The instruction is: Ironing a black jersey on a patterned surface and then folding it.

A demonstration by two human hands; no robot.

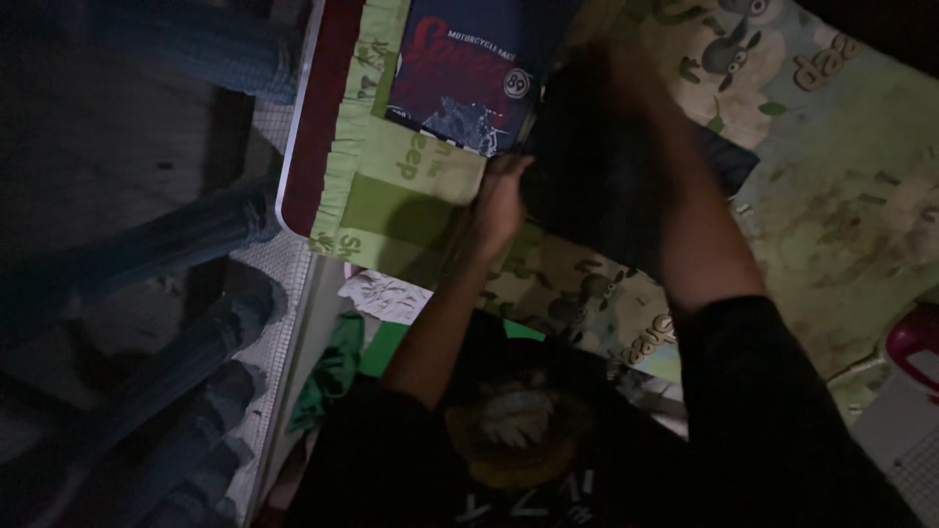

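My black shirt front sits nearest the lens. My left hand grips the near edge of a dark folded garment, fingers curled on it. My right hand lies blurred on top; its grip I cannot tell. The garment rests on a green sheep-print cloth, beside a navy printed shirt.
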